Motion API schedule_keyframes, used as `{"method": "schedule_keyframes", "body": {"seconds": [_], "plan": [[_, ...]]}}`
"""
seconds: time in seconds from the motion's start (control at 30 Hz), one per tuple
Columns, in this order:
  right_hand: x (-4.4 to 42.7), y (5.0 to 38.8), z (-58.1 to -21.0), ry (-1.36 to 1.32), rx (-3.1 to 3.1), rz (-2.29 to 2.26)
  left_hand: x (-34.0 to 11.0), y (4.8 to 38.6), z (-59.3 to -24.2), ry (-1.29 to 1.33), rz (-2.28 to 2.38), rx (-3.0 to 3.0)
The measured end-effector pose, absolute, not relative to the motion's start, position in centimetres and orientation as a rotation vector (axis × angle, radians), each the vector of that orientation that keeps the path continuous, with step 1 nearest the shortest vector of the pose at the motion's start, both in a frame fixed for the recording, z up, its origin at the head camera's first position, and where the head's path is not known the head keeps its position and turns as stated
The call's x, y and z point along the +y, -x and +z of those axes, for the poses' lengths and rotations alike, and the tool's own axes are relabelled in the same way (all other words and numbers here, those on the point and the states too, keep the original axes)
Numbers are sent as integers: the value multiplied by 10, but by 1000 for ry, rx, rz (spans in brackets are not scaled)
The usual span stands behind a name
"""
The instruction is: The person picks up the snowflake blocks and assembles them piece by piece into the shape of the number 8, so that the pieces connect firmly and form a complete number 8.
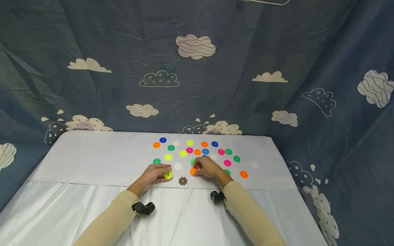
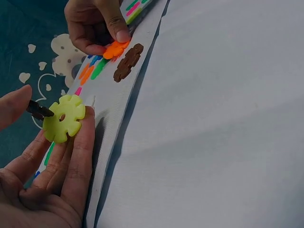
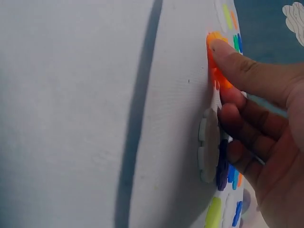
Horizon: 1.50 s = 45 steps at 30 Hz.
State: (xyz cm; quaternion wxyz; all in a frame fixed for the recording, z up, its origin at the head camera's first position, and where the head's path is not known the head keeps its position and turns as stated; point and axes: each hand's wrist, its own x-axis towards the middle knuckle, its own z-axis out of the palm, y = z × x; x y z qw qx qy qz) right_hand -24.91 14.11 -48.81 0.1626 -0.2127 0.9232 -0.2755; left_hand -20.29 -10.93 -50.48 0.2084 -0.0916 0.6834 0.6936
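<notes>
"In the lower middle of the head view, what does the left hand (image 1: 154, 174) have?"
"A yellow disc (image 1: 168, 175) at its fingertips. To its right in the frame, the right hand (image 1: 207, 167) pinches an orange disc (image 1: 193, 172). A brown disc (image 1: 183, 181) lies on the table (image 1: 92, 153) between them, slightly lower."
"And the left wrist view?"
"At the left, the yellow disc rests against the fingers, and a dark piece (image 2: 39, 109) reaches from its edge to the thumb; the hand holds both between thumb and fingers."
"The right wrist view?"
"Upper right: thumb and forefinger press together on the orange disc, right at their tips. A pale disc (image 3: 208, 147) is just beside the bent lower fingers."
</notes>
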Motion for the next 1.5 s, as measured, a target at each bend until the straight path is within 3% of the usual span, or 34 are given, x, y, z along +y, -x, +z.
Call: {"method": "schedule_keyframes", "body": {"seconds": [0.23,0.57,0.83,1.5], "plan": [[136,247,-485,670,2522,-954,-110,202,-504,247,1951,1883],[104,256,-483,522,2241,-1534,-109,202,-504,253,1951,1878],[80,261,-483,511,2168,-1643,-108,202,-503,228,1959,1885],[70,260,-487,461,2155,-1615,-109,202,-510,164,1970,1942]]}}
